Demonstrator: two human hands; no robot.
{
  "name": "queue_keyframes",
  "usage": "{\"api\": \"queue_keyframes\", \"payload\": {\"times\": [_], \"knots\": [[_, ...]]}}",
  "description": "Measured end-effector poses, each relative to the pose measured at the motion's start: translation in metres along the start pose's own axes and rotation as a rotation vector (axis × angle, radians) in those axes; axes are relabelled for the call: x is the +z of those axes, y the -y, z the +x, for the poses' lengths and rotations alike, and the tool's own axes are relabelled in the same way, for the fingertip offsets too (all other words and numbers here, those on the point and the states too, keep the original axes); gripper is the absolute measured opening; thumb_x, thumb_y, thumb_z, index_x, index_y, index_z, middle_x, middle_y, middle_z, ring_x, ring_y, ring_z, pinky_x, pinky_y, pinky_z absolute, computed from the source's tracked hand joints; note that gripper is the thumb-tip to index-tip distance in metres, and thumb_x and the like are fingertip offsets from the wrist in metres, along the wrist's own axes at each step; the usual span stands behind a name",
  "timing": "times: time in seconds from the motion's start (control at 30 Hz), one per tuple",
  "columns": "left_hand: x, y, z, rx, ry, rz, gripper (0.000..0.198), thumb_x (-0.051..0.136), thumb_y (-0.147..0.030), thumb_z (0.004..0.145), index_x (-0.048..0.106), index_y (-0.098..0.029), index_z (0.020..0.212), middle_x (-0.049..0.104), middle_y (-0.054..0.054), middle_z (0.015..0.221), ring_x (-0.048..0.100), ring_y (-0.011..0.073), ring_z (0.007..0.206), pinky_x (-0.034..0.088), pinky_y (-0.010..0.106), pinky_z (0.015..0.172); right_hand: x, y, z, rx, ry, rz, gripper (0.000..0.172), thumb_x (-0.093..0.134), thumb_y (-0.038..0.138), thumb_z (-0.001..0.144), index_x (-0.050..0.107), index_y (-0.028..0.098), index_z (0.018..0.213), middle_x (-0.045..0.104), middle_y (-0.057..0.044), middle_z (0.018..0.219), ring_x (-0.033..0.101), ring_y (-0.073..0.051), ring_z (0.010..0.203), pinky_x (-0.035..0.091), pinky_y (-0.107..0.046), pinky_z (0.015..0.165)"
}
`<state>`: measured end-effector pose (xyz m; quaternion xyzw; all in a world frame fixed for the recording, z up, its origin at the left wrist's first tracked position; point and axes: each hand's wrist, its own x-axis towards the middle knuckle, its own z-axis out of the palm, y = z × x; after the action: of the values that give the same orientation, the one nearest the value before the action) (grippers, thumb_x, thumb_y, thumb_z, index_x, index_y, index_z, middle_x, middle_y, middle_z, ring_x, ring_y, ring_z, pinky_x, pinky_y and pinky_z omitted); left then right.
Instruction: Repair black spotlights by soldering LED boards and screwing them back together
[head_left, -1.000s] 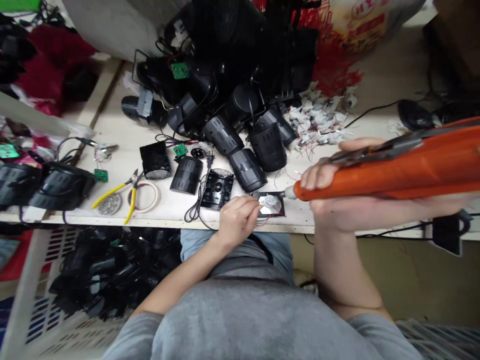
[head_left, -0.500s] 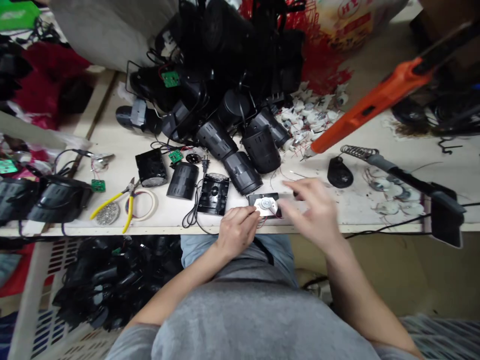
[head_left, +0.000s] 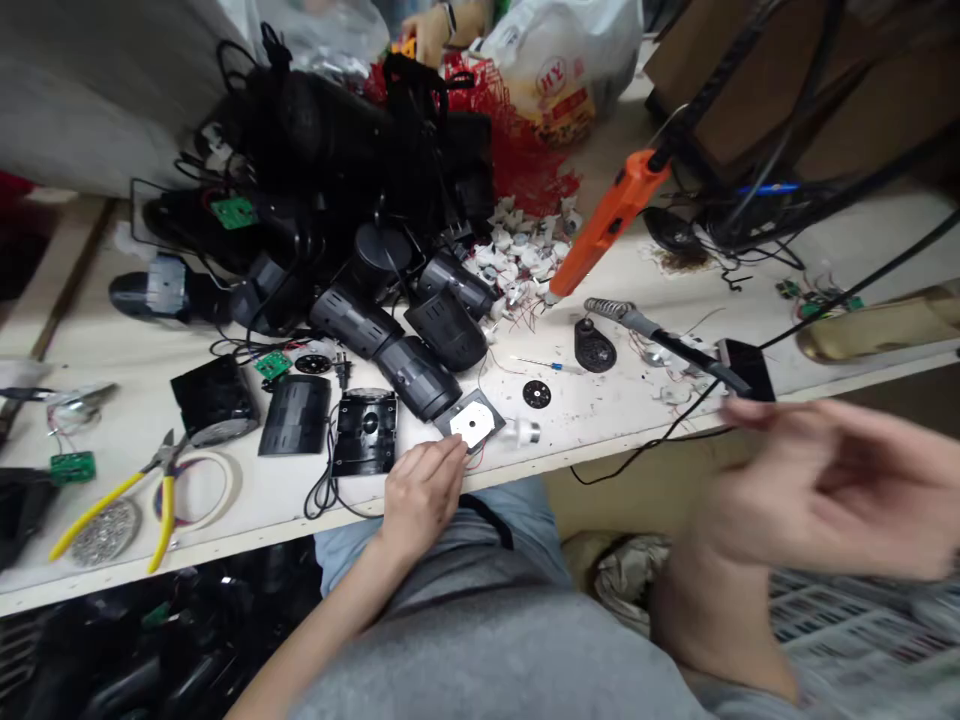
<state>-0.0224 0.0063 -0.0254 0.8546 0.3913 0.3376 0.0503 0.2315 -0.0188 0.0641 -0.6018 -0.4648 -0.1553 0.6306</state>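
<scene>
My left hand (head_left: 424,488) rests at the bench's front edge, its fingers together and pressed on the near side of a white plate (head_left: 480,420). This plate, with a dark hole in its middle, lies on a dark square piece (head_left: 493,410). Just right of it sits a small clear-and-silver part (head_left: 523,433). A black perforated disc (head_left: 536,394) lies a little farther back. Out to the right, my right hand (head_left: 832,490) is raised in front of the bench, smeared by motion. Nearest its fingertips is a black block (head_left: 746,368) by the soldering iron (head_left: 675,350).
An orange electric screwdriver (head_left: 604,228) hangs over the bench. Black cylindrical housings (head_left: 416,375) pile up behind, beside white motor parts (head_left: 517,250). Yellow-handled pliers (head_left: 166,480), a tape roll (head_left: 225,490) and solder wire (head_left: 105,530) lie left. Another person's hand (head_left: 431,35) is at the back.
My right hand has swung far right from the plate. The round silver part is off the white plate. My left hand stays on the plate, and the view has shifted right.
</scene>
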Motion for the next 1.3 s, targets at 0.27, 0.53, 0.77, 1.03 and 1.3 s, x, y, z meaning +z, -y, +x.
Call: {"api": "queue_keyframes", "payload": {"times": [0.27,0.53,0.77,1.03,1.3], "knots": [[0.003,0.004,0.000,-0.001,-0.025,-0.002,0.017,0.064,-0.016,0.096,0.068,-0.018,0.112,0.078,0.005,0.108,0.071,0.0177,0.089,0.056,0.030,0.079,0.005,-0.033,-0.075,0.050,0.759,-0.004,0.006,0.064,0.024,0.096,0.070,0.021,0.098,0.069,-0.004,0.085,0.066,-0.016,0.072,0.055,-0.029,0.061],[-0.004,0.014,-0.002,0.022,0.029,-0.081,0.017,0.063,-0.017,0.097,0.070,-0.019,0.112,0.078,0.006,0.107,0.072,0.0175,0.093,0.058,0.029,0.083,0.025,-0.038,-0.087,-0.166,0.972,-0.014,0.018,0.062,0.030,0.096,0.065,0.020,0.081,0.065,-0.011,0.102,0.062,-0.024,0.094,0.056,-0.041,0.080],[-0.006,0.016,0.003,0.060,0.024,-0.117,0.018,0.060,-0.016,0.098,0.069,-0.017,0.113,0.078,0.007,0.105,0.072,0.0177,0.092,0.061,0.030,0.083,0.083,-0.028,-0.037,-0.124,0.810,0.031,0.018,0.049,0.020,0.099,0.063,0.019,0.110,0.066,-0.011,0.104,0.064,-0.023,0.095,0.056,-0.039,0.087],[-0.011,0.021,-0.002,0.065,0.072,-0.203,0.019,0.057,-0.015,0.099,0.068,-0.018,0.114,0.077,0.007,0.107,0.072,0.0171,0.093,0.062,0.030,0.083,0.191,-0.069,-0.022,0.026,1.054,-0.168,0.025,0.052,0.010,0.083,0.072,0.012,0.097,0.061,-0.014,0.095,0.061,-0.028,0.092,0.053,-0.048,0.093],[-0.012,0.023,0.002,0.072,0.085,-0.237,0.017,0.056,-0.014,0.099,0.068,-0.017,0.110,0.077,0.007,0.104,0.071,0.0162,0.089,0.062,0.030,0.080,0.177,-0.086,-0.023,-0.032,1.226,-0.009,0.034,0.067,0.018,0.077,0.073,0.017,0.110,0.064,-0.009,0.098,0.060,-0.023,0.088,0.054,-0.039,0.087]]}}
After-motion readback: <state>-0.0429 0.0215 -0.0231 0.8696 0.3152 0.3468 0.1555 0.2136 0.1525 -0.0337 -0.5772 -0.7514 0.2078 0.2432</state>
